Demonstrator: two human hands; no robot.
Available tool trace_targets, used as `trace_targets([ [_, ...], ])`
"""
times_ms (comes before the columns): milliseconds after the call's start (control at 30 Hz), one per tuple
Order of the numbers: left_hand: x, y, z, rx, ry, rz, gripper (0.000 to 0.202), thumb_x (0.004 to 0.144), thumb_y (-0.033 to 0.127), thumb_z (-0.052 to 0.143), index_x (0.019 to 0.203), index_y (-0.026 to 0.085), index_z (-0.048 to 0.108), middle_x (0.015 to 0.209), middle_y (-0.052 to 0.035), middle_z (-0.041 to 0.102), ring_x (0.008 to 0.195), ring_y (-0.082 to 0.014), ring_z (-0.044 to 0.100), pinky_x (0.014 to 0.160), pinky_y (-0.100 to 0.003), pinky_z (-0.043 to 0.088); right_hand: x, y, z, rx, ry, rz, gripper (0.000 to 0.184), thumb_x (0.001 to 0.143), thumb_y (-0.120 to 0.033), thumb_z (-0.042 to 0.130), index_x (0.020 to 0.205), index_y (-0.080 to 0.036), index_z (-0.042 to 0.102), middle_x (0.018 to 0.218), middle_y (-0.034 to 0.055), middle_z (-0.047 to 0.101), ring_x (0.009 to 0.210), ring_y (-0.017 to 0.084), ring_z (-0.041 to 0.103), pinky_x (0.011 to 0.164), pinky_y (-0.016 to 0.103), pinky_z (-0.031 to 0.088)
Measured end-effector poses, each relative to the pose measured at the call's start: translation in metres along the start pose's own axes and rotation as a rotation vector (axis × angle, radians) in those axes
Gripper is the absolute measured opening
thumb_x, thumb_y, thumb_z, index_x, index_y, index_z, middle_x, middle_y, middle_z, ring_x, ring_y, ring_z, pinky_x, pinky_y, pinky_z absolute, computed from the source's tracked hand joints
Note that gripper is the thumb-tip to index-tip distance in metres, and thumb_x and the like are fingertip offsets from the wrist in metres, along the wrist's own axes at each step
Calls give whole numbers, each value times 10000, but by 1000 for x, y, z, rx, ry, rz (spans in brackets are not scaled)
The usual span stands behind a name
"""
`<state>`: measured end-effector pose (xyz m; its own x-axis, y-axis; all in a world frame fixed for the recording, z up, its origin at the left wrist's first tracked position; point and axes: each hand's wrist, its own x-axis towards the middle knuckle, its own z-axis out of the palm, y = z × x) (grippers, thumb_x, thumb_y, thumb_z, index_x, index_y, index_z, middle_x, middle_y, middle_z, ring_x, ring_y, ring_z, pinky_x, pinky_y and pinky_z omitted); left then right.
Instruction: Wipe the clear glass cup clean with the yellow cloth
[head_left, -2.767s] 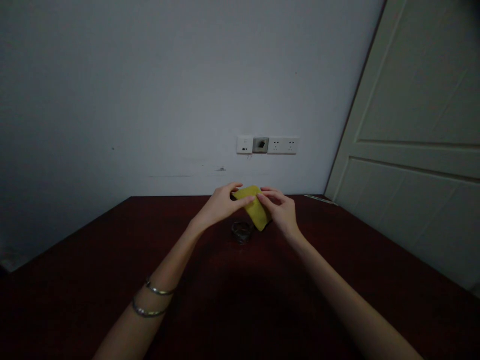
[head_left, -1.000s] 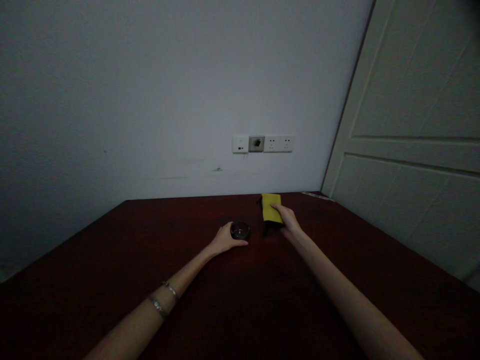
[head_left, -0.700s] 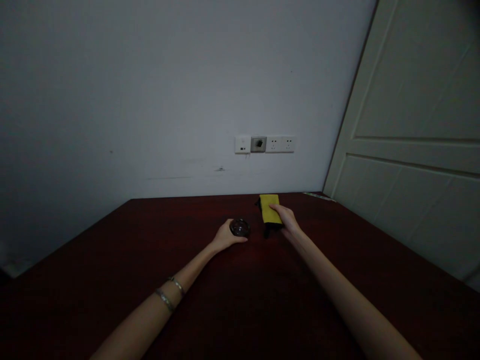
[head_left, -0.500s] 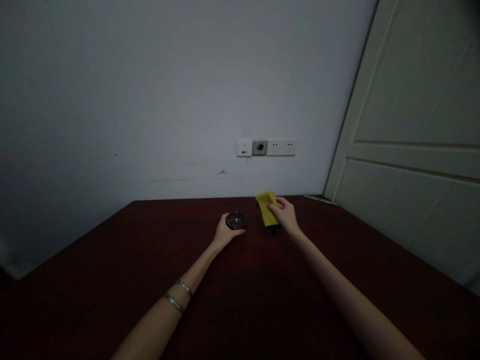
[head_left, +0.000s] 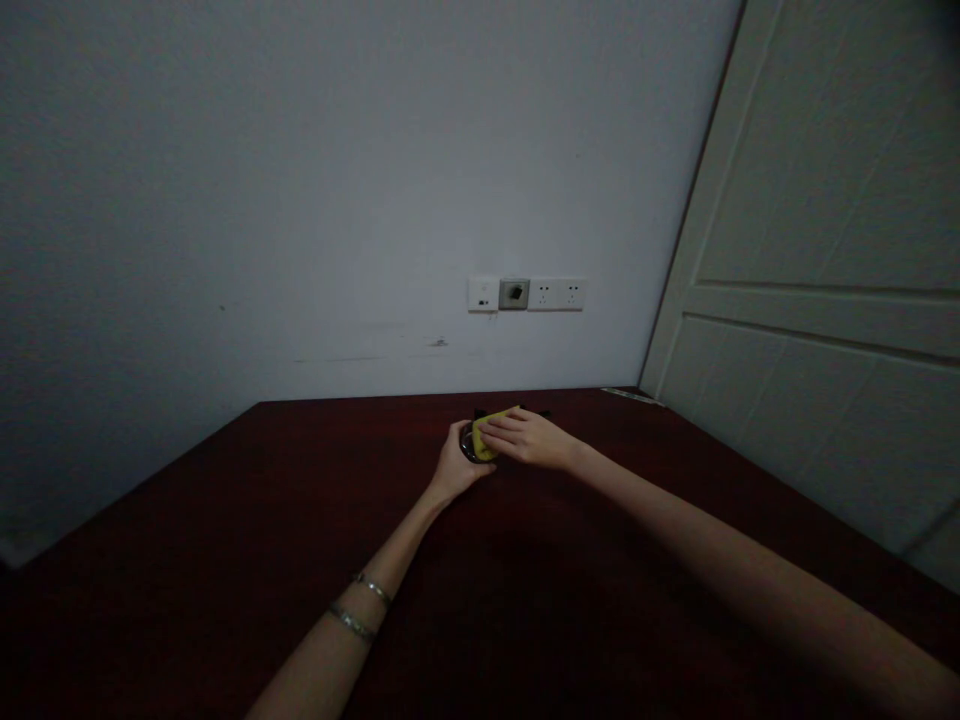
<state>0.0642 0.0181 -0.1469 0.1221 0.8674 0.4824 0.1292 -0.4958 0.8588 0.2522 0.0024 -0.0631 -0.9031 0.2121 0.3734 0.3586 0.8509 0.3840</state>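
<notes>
My left hand (head_left: 453, 468) curls around the left side of a small round dark glass ashtray (head_left: 467, 447), thumb at its near side. A yellow cloth (head_left: 484, 448) lies over the ashtray's right part. On top of the cloth, my right hand (head_left: 531, 440) holds it with its fingers bent down against the glass. Dark bits show just behind the cloth and the right hand; I cannot make out what they are. Most of the ashtray's inside is hidden by the cloth and fingers.
Both forearms reach over a dark red tabletop (head_left: 300, 500). Behind it rises a pale wall (head_left: 337, 200) with a row of sockets (head_left: 556, 294). A panelled door (head_left: 810, 250) stands to the right. A thin pale strip (head_left: 632, 396) lies at the back right edge.
My right hand has moved left with the yellow cloth, from beside the ashtray onto it. The left hand keeps its hold on the ashtray. The view has shifted slightly.
</notes>
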Motion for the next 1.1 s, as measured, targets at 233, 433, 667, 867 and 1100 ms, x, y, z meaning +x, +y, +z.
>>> trace_targets([
  [233, -10, 10, -2, 18, -79, -4, 764, 443, 100, 819, 1080, 181, 405, 1020, -58, 590, 937, -212, 588, 860, -367, 456, -14, 6, -5, -101, -119, -242, 339, 958, -157, 374, 1257, -100, 524, 1331, 163, 552, 1272, 199, 484, 1050, 404, 388],
  [433, -16, 15, 2, 38, -103, -12, 772, 422, 113, 830, 1067, 182, 412, 995, -47, 595, 909, -216, 593, 808, -352, 466, -19, 16, -4, -119, -181, -343, 386, 928, -142, 432, 1310, -113, 485, 1352, 126, 543, 1284, 208, 471, 1047, 393, 408],
  [667, -17, 18, 6, 52, -110, 8, 736, 453, 91, 802, 1061, 177, 397, 1005, -50, 583, 890, -205, 603, 780, -331, 486, -8, 20, -4, -98, -190, -401, 349, 924, -139, 457, 1265, -156, 534, 1348, 78, 555, 1313, 171, 434, 1087, 374, 362],
  [867, -14, 25, -1, 119, -75, 53, 726, 474, 106, 779, 1095, 174, 408, 1029, -60, 579, 925, -219, 589, 803, -339, 477, -6, 10, -2, -122, -190, -261, 360, 926, -119, 427, 1273, -116, 522, 1349, 133, 544, 1279, 202, 479, 1056, 410, 393],
  [1100, -9, 28, -9, 167, -46, 115, 706, 500, 118, 738, 1125, 174, 416, 1063, -74, 586, 943, -221, 595, 827, -344, 479, 1, -18, 0, -122, -226, -16, 372, 917, -83, 398, 1270, -42, 508, 1318, 192, 554, 1255, 264, 499, 1023, 448, 418],
])
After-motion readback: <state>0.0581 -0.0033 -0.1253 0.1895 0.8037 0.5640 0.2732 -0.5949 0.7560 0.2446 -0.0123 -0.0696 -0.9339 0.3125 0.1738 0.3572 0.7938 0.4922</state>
